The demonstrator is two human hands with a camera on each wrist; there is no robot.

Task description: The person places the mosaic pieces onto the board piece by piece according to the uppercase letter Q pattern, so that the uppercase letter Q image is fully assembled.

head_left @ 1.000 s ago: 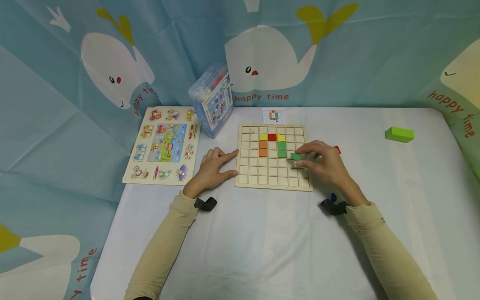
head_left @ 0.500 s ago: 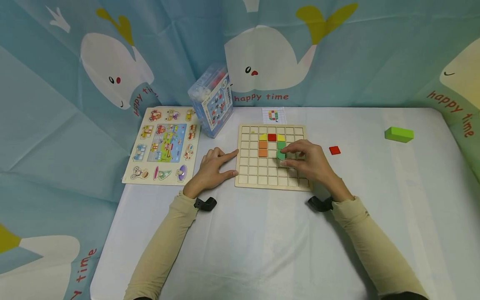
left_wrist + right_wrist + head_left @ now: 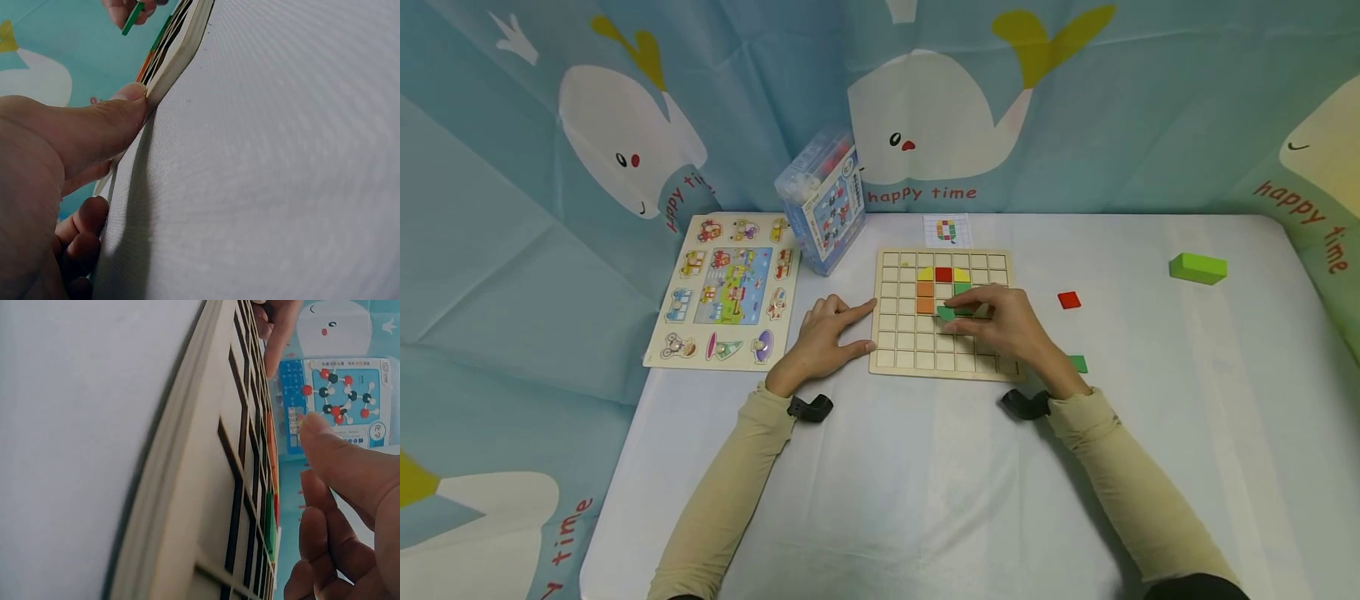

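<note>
A wooden grid board (image 3: 906, 360) lies on the table, with yellow, red (image 3: 943, 275), orange (image 3: 926, 297) and green tiles in its upper middle. My right hand (image 3: 1007, 327) pinches a green piece with a rounded edge (image 3: 945, 313) between thumb and fingers, over the board's middle; the left wrist view shows this green piece (image 3: 132, 19) held above the board. My left hand (image 3: 822, 343) touches the board's left edge with thumb and index finger spread; in the left wrist view its thumb (image 3: 103, 128) rests at the edge.
A pattern card (image 3: 947, 231) lies behind the board. A picture puzzle (image 3: 662, 354) and an upright clear box (image 3: 827, 208) stand at the left. Right of the board are a red tile (image 3: 1070, 300), a green tile (image 3: 1078, 363) and a long green block (image 3: 1198, 269).
My right hand has moved left over the board with the green piece. The red tile and a green tile to the right have come into view. My left hand has stayed still.
</note>
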